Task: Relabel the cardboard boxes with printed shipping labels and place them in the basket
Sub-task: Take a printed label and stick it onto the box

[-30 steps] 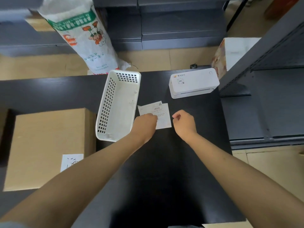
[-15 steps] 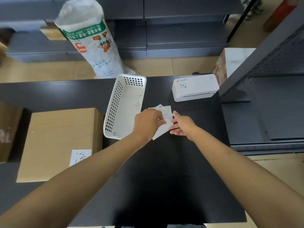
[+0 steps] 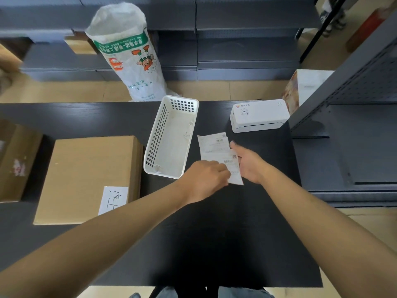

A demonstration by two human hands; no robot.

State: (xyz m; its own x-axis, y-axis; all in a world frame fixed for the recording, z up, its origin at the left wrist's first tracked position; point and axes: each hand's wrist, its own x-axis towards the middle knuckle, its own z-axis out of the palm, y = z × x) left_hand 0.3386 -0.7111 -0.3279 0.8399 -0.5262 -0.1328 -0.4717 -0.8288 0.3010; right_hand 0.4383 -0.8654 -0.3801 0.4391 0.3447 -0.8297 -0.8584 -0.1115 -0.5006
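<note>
a printed shipping label [image 3: 233, 168] is pinched at its near left edge by the curled fingers of the left hand [image 3: 206, 179]. the right hand [image 3: 249, 163] is held with fingers straight and relaxed, laid against the right edge of the same label; nothing is gripped by it. a second label [image 3: 213, 143] is seen flat on the black table [image 3: 214, 233] just beyond both hands. the white basket [image 3: 171, 138] is set just beyond and left of the left hand, apart from it. a cardboard box [image 3: 86, 179] with a handwritten slip is placed well to the left of that hand. the white label printer [image 3: 258, 115] is found beyond the right hand.
</note>
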